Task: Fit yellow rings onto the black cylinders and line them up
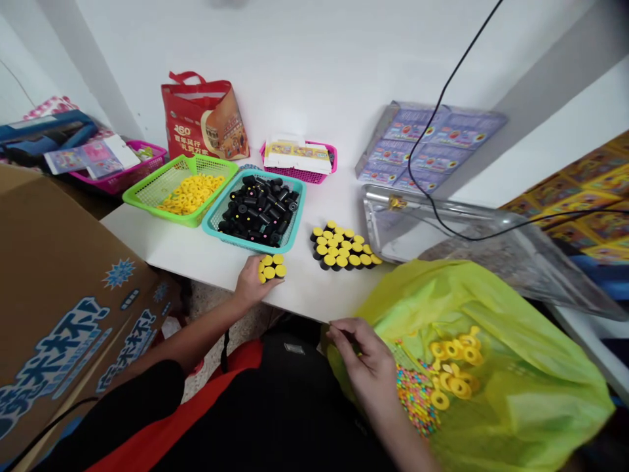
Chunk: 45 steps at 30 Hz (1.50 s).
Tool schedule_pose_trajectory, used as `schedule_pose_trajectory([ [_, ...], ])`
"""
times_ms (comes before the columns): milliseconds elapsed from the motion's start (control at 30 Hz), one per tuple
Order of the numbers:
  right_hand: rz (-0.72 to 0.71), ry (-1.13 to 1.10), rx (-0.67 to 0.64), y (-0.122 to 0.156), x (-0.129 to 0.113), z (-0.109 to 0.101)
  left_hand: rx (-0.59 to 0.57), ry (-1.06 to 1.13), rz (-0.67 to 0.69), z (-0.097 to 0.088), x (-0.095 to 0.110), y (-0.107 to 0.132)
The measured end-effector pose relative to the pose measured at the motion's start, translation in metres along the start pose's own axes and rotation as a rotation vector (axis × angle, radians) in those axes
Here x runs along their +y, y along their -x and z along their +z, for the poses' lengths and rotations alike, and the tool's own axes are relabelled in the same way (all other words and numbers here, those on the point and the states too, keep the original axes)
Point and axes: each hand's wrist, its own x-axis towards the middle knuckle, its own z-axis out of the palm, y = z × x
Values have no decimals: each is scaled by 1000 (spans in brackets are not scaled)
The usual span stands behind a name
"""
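Observation:
My left hand (251,282) rests on the white table (171,246) and cups a small cluster of black cylinders with yellow tops (271,267). To the right stands a larger packed group of the same cylinders (341,248), apart from the hand. My right hand (361,360) is at the edge of a yellow-green plastic bag (515,367), its fingertips pinched together. Whether they pinch anything is hidden. Inside the bag lie yellow rings (455,367) and a heap of multicoloured beads (417,398).
On the table, a teal basket (301,203) holds loose black cylinders and a green basket (191,221) holds yellow rings. Behind them are a pink basket (334,160) and a red bag (204,121). A cardboard box (69,314) looms left; a clear-covered tray (442,223) and black cable lie right.

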Motion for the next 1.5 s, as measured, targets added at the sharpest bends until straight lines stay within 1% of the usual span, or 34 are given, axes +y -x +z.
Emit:
schedule_pose_trajectory([
  [67, 2, 0, -3, 1, -1, 0, -24, 20, -12, 11, 6, 0],
  [133, -9, 13, 37, 3, -2, -2, -54, 39, -13, 22, 12, -1],
  [233, -58, 77, 188, 8, -5, -11, -91, 59, -10, 39, 20, -6],
  [300, -69, 120, 272, 12, -3, -23, -124, 64, -12, 50, 24, -11],
  [367, -4, 154, 319, 17, 3, -39, -167, 61, -14, 60, 28, -19],
  [433, 125, 190, 328, 24, 17, -57, -205, 56, -5, 67, 31, -27],
  [500, 245, 253, 260, 33, 36, -72, -235, 56, 13, 69, 33, -35],
  [533, 284, 302, 190, 38, 46, -78, -246, 55, 19, 69, 33, -38],
  [567, 308, 362, 110, 44, 56, -82, -257, 53, 22, 68, 33, -40],
  [633, 354, 475, -59, 54, 71, -83, -273, 47, 28, 64, 32, -42],
  [700, 410, 551, -200, 63, 79, -76, -267, 39, 43, 57, 30, -38],
  [767, 453, 590, -291, 67, 81, -67, -227, 30, 77, 47, 29, -30],
  [867, 448, 613, -351, 65, 79, -56, -90, 8, 155, 30, 33, -12],
  [933, 434, 608, -360, 60, 78, -53, 7, 3, 202, 18, 44, 4],
  [1000, 418, 574, -348, 56, 78, -52, 37, 38, 255, 6, 61, 16],
  [1067, 409, 534, -332, 54, 77, -53, 13, 88, 345, -4, 79, 18],
  [1100, 406, 524, -318, 55, 76, -54, 4, 88, 398, -9, 86, 13],
  [1133, 403, 526, -291, 56, 74, -55, 10, 60, 443, -14, 91, 2],
  [1167, 394, 531, -251, 58, 70, -56, 27, 6, 467, -19, 93, -13],
  [1200, 370, 521, -210, 61, 66, -57, 50, -72, 470, -23, 93, -34],
  [1233, 329, 491, -181, 64, 62, -56, 65, -162, 442, -27, 89, -59],
  [1267, 275, 449, -165, 67, 57, -54, 46, -254, 396, -30, 83, -85],
  [1300, 214, 410, -162, 70, 53, -50, -10, -351, 352, -32, 75, -112],
  [1333, 158, 393, -167, 71, 49, -45, -112, -477, 308, -34, 66, -137],
  [1367, 112, 410, -169, 71, 45, -38, -244, -604, 276, -34, 58, -159],
  [1400, 81, 460, -164, 70, 43, -31, -321, -646, 272, -33, 49, -177],
  [1433, 64, 529, -157, 68, 41, -23, -392, -685, 272, -32, 42, -190],
  [1500, 52, 651, -172, 60, 36, -9, -482, -712, 292, -26, 31, -203],
])
